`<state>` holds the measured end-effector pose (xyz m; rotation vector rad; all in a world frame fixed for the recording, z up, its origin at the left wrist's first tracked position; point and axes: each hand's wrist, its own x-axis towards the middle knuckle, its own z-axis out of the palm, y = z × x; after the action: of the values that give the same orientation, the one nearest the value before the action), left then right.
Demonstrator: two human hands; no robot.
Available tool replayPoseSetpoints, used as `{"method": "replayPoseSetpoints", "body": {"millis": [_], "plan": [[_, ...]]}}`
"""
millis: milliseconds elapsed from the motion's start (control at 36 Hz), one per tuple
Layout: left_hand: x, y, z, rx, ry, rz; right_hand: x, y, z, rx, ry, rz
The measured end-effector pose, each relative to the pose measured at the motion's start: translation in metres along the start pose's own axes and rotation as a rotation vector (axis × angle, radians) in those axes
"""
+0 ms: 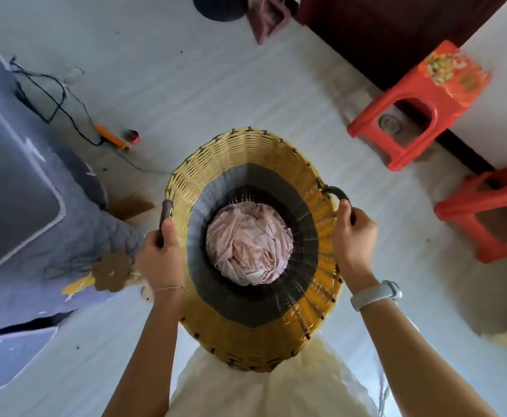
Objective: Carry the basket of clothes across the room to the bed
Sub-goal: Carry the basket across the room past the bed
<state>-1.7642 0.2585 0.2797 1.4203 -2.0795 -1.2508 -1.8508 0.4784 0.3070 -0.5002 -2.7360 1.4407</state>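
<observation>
A round woven basket (240, 155), yellow at the rim with grey and dark bands lower down, hangs in front of me above the pale floor. Crumpled pink clothes (249, 243) lie at its bottom. My left hand (162, 260) is closed around the dark handle on the basket's left side. My right hand (355, 233) grips the dark handle on the right side; a white band sits on that wrist. The bed (20, 188), covered in a grey-blue quilted spread, lies at the left, its corner close to my left hand.
Two red plastic stools (420, 106) (486, 212) stand at the right by a dark wooden door. A black cable, an orange tool (112, 136) and a small red item lie on the floor beyond the bed. A dark round object and a pinkish dustpan are at the top.
</observation>
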Motion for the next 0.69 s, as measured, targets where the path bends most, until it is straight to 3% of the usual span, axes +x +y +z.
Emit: {"method": "replayPoseSetpoints", "body": {"millis": [472, 694], "plan": [[0.216, 0.147, 0.111, -0.038, 0.209, -0.120, 0.245, -0.157, 0.157, -0.027, -0.190, -0.105], [0.313, 0.193, 0.132, -0.013, 0.270, -0.144, 0.325, -0.238, 0.235, -0.061, -0.269, -0.192]]}}
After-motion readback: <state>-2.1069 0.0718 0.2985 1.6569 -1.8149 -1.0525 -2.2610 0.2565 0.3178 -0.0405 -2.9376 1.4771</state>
